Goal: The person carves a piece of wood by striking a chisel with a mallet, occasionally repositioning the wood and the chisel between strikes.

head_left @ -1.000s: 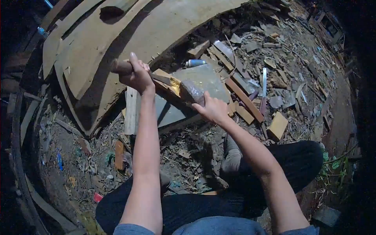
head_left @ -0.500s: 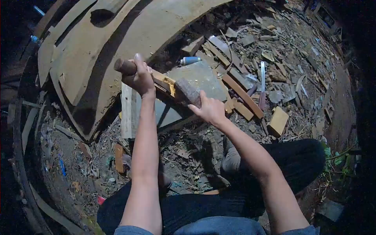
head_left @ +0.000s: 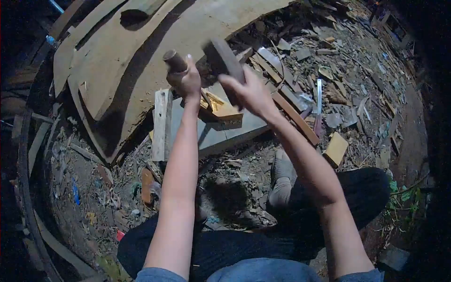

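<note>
My left hand [head_left: 185,84] is closed around the round wooden handle of a chisel [head_left: 174,61], thumb up along its side. A thin dark blade runs down from the fist to a pale wood piece [head_left: 228,114] with a rough, yellowish hollow cut in it. That wood piece lies on a flat grey slab [head_left: 213,138]. My right hand [head_left: 249,94] grips the lower end of a dark wooden block [head_left: 223,58], slightly blurred, raised above the slab and to the right of the chisel. The two hands are apart.
Large curved wooden boards [head_left: 112,80] lie at the upper left. A pale plank [head_left: 161,124] stands beside the slab. On the right are a reddish wood strip [head_left: 296,118], a long blade with a dark handle [head_left: 319,101], a yellowish block [head_left: 336,149] and scattered wood scraps.
My right hand has lifted the dark block up and away from the wood piece. My left hand has shifted right with the chisel, and the hollowed wood shows more fully.
</note>
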A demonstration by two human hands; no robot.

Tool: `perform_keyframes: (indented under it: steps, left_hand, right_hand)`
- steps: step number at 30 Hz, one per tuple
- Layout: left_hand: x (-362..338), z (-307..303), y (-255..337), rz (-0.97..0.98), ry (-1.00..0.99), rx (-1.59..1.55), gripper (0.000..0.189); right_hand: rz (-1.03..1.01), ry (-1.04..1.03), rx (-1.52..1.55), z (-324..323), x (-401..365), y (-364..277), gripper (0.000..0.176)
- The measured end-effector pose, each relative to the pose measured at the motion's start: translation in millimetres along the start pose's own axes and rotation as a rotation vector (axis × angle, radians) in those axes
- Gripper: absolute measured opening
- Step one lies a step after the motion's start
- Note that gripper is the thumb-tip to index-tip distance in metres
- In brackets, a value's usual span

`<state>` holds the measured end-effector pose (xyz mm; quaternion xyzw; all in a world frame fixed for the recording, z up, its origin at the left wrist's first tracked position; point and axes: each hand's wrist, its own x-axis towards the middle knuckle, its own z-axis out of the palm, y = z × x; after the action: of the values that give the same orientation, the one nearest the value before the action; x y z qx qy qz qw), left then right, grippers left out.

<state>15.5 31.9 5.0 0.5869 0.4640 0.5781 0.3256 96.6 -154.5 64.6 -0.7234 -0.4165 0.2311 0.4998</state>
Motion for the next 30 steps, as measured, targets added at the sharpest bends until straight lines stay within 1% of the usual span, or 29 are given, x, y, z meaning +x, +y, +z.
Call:
perform_keyframes:
  steps: [1,2,3,4,6,7,8,10,11,12,13,14,16,17,18,20,21,22,23,24,25,26,28,29,30]
  left_hand:
    - [-4,-1,9,0.002,-0.004,-0.007,0.035]
    - [-10,-5,23,0.129,0.012,-0.049,0.037]
    - [-13,-8,32,0.256,0.031,-0.089,0.040]
    - [-11,-6,30,0.259,0.035,-0.094,0.040]
    - [-10,0,16,0.329,0.002,0.244,0.040]
    - [-6,-5,10,0.627,-0.020,0.285,0.040]
    - [-11,11,-15,0.363,0.001,-0.177,0.037]
    - [0,8,-13,0.436,0.079,0.068,0.028]
    - [-10,-3,13,0.243,0.030,0.010,0.024]
    - [-23,-16,39,0.045,-0.017,-0.037,0.022]
    - [-24,-10,36,0.193,0.076,-0.187,0.025]
    - [-20,-2,17,0.157,0.093,-0.026,0.027]
    - [-19,8,-12,0.536,0.097,0.678,0.025]
    - [-19,6,-5,0.541,0.105,0.673,0.025]
    - [-22,-2,6,0.535,0.107,0.449,0.024]
    - [-31,-5,21,0.492,0.108,-0.007,0.021]
    - [-37,3,11,0.239,0.027,-0.114,0.022]
    - [-40,2,-1,0.333,0.042,0.092,0.024]
    - [-43,-5,-6,0.405,-0.053,0.082,0.025]
    - [-45,-12,-3,0.482,-0.151,0.070,0.026]
    - [-37,-1,-4,0.541,-0.106,-0.461,0.028]
    - [-34,14,-9,0.555,-0.111,-0.474,0.028]
    - [-37,34,-20,-0.017,0.203,-0.445,0.029]
    - [-33,-25,7,0.257,-0.088,-0.174,0.025]
    - [-17,-12,-29,-0.262,-0.055,-0.156,0.024]
  right_hand:
    - [-0.121,0.027,-0.037,-10,5,-35,0.077]
    - [-0.241,0.086,-0.050,-11,15,-53,0.071]
    - [-0.371,0.196,-0.145,-15,16,-78,0.067]
    - [-0.378,0.198,-0.147,-16,17,-94,0.067]
    - [-0.433,0.190,-0.494,-16,16,-113,0.066]
    - [-0.397,0.091,-0.724,-11,26,-106,0.067]
    - [-0.295,-0.113,-0.668,-12,38,-102,0.065]
    - [-0.418,-0.039,-0.826,-22,39,-114,0.063]
    - [-0.415,-0.049,-0.835,-25,34,-123,0.063]
    - [-0.424,0.004,-0.714,-25,25,-134,0.065]
    - [-0.438,0.066,-0.587,-23,21,-141,0.066]
    - [-0.440,0.062,-0.583,-19,22,-140,0.066]
    - [-0.379,0.049,-0.736,-10,23,-128,0.069]
    - [-0.456,0.007,-0.826,-5,39,-99,0.068]
    - [-0.348,-0.100,-0.733,-11,45,-106,0.067]
    - [-0.392,0.008,-0.834,-21,33,-113,0.066]
    - [-0.381,-0.009,-0.836,-21,20,-113,0.066]
    - [-0.349,0.003,-0.758,-21,9,-114,0.066]
    - [-0.320,0.019,-0.677,-22,4,-114,0.065]
    - [-0.356,-0.040,-0.764,-16,9,-98,0.066]
    - [-0.316,-0.072,-0.765,-19,11,-95,0.068]
    - [-0.280,-0.096,-0.774,-24,13,-99,0.070]
    - [-0.155,-0.110,-0.544,-21,21,-76,0.075]
    - [-0.110,-0.045,-0.395,-14,25,-50,0.081]
    - [-0.104,0.049,-0.198,-6,21,-27,0.066]
